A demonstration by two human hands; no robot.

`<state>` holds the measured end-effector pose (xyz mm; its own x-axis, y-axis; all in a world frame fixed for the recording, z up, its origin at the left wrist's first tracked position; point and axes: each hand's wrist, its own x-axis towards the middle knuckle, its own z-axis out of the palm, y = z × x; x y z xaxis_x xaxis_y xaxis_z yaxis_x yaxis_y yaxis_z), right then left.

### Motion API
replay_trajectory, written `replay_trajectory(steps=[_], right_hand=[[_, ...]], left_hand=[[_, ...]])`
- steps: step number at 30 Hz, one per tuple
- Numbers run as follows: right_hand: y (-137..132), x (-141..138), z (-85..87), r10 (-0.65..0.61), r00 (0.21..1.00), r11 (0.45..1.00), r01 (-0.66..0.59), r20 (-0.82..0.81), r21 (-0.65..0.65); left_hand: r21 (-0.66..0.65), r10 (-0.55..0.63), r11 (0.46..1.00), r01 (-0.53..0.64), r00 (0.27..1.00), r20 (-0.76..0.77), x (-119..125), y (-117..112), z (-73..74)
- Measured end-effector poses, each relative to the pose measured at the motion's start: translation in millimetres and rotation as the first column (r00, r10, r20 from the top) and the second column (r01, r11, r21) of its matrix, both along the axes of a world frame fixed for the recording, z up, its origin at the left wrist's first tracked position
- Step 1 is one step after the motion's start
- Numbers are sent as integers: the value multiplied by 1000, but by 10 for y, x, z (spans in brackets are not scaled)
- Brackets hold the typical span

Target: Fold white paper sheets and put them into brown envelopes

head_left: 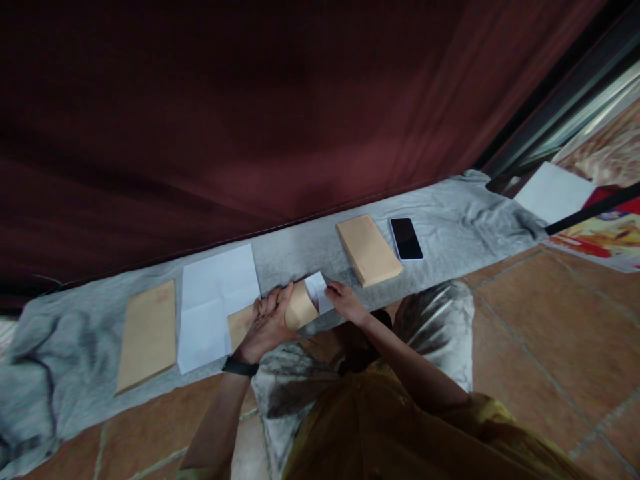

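Observation:
A tan paper envelope (302, 307) lies across the grey cloth in front of me, its mouth gaping toward the right. My left hand (266, 325), with a dark band at the wrist, spans the envelope from above and grips it between thumb and fingers. From the mouth sticks out a folded white paper (321, 288), part of it hidden inside. My right hand (346, 301) pinches the outer end of this paper. Beside my left hand lies a creased white sheet (210, 303), partly under the envelope's left end.
Another tan envelope (147, 333) lies at the far left of the grey cloth (295, 243). Right of my hands are a stack of envelopes (369, 248) and a phone (407, 239). A dark red curtain (280, 120) hangs behind; tiled floor (540, 333) shows below.

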<state>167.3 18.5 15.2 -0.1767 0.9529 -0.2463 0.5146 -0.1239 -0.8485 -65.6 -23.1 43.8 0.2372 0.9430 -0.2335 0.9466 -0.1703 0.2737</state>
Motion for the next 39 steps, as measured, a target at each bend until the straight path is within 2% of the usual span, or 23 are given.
replay_trajectory(steps=[4,9,21,29,34,39], right_hand=[[27,108,27,66,998,998,-66,13,0],[8,52,21,116,993,993,-116,34,-16],[9,-49,36,187,975,966,-161,116,-204],[53,-33,57,238,971,925,-234,-22,-299],[79,-3,27,206,954,871,-280,-218,-404],[88,9,31,194,941,855,-300,-276,-423]], left_hand=[[36,-2,999,2,1000,-7,-11,-21,-37],[62,-43,997,43,999,-4,37,-27,-73],[116,-100,988,103,995,-29,80,-21,-111],[81,-100,991,102,994,-35,67,-12,-159],[46,-101,994,103,994,-42,89,-3,-123],[35,-106,994,108,992,-61,91,2,-123]])
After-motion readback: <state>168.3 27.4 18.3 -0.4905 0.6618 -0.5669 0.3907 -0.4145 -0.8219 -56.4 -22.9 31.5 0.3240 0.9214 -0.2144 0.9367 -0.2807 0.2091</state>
